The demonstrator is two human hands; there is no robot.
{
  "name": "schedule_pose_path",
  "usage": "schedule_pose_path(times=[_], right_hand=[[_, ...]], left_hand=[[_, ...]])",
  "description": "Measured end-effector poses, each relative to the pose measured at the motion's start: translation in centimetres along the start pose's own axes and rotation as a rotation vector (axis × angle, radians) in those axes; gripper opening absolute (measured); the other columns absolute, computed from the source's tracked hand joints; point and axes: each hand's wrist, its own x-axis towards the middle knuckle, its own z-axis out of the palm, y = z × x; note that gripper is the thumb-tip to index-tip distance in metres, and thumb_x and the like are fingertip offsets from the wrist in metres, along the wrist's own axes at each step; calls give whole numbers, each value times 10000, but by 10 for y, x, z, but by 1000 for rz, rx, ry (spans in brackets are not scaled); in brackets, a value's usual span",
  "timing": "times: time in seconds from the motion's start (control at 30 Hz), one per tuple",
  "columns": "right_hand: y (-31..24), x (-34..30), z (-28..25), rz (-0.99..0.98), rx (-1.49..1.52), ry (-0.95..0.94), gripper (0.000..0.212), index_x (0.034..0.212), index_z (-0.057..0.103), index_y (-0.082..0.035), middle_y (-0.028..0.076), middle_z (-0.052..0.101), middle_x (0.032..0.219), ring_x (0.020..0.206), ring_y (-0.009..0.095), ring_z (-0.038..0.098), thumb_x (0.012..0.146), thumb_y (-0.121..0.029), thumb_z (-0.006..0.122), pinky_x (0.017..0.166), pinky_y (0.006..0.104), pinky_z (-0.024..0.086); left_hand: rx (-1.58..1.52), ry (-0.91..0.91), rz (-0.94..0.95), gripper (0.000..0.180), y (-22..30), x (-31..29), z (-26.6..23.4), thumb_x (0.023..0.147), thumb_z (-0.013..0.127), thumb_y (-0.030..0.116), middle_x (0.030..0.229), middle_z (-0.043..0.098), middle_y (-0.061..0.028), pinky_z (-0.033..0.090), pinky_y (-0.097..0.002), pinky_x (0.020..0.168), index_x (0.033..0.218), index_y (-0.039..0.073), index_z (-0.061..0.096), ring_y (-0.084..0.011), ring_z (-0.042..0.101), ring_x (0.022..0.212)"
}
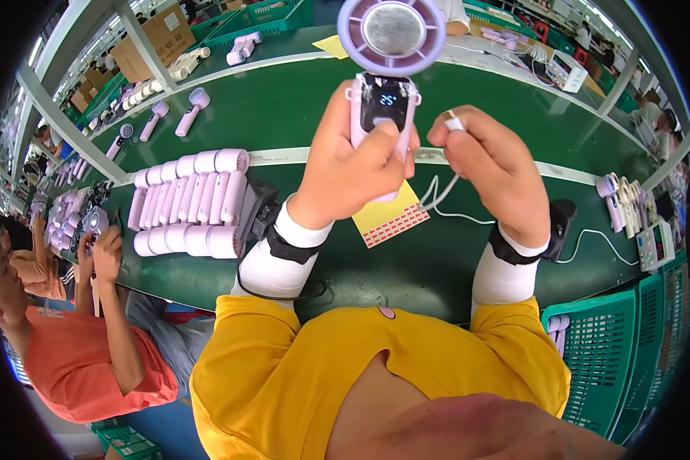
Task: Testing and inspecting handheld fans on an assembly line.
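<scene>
My left hand (353, 165) is closed around a lilac handheld fan (392, 34), held upright with its round head at the top. A small display on the fan's dark front panel is lit, and my left thumb presses on that panel just below it. Pinched between the thumb and fingers of my right hand (492, 157) is the white plug of a charging cable (454, 121), a short way to the right of the fan and apart from it. The cable's white cord drops behind my hand to the bench. Beneath the fan lies a yellow sheet with red marks (392, 220).
Several lilac fans (190, 203) are stacked on the green bench (360, 276) at left. More fans (623, 203) and a small white meter (655, 245) stand at right. Green crates (602, 360) sit low right. A co-worker in orange (103, 356) works at left.
</scene>
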Motion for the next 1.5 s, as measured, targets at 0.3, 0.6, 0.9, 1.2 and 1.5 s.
schedule_pose_path(times=[0.3, 0.6, 0.9, 1.2, 1.5], right_hand=[[-36, -1, -1, -63, 238, 359, 237, 987, 525, 16, 22, 506, 685, 458, 21, 280, 900, -160, 392, 408, 155, 192], [-41, -5, -1, -106, 209, 464, 259, 978, 536, 30, 21, 491, 668, 463, 20, 280, 896, -166, 388, 408, 152, 178], [-41, -9, -4, -165, 175, 497, 275, 987, 532, 44, 29, 487, 668, 479, 28, 294, 889, -165, 384, 405, 154, 176], [-37, -28, -36, -525, 537, 188, 160, 889, 552, -24, -33, 353, 551, 452, 42, 281, 813, -150, 487, 472, 181, 216], [-60, -51, -6, -1145, 761, -8, 178, 576, 463, -142, -124, 393, 493, 394, -35, 311, 717, -154, 570, 417, 155, 132]], left_hand=[[-103, -55, -66, 315, 7, -10, 17, 762, 397, -43, 802, 518, -96, 421, -251, 502, 1063, 10, 321, -124, 522, 587], [-16, -96, 22, 333, 0, -10, 14, 751, 390, -42, 807, 516, -96, 417, -246, 493, 1072, 13, 321, -132, 526, 588], [-41, -71, 33, 347, -7, -9, 15, 739, 406, -48, 808, 514, -97, 422, -250, 498, 1072, 10, 324, -130, 526, 584], [-37, -30, -8, 348, -8, -7, 13, 732, 430, -50, 805, 516, -99, 428, -255, 499, 1060, 0, 323, -126, 524, 581], [9, -64, -13, 359, -15, -5, 11, 711, 454, -66, 791, 521, -109, 446, -267, 509, 1040, -24, 314, -136, 535, 582]])
